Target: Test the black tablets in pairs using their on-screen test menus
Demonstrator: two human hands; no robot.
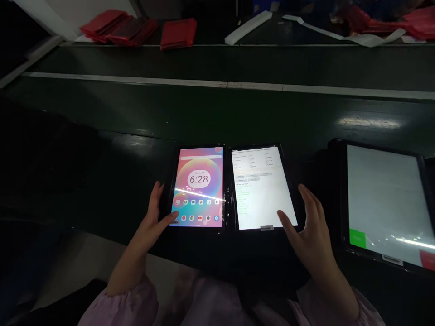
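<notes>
At lower centre, the colourful tablet [204,192] is touched at its corner by the half-curled left hand [151,222], grip uncertain; the white-screen tablet [265,199] is flanked by the wide-spread, unclasped right hand [311,226]; an icon [183,218] could be triggered by a thumb slip.

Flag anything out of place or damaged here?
One mild oddity: across the dark green surface, at the far right, a long white strip lies bent and twisted beside crumpled red plastic, like loose scrap. No visible cracks on the home-screen tablet or checklist tablet.
</notes>
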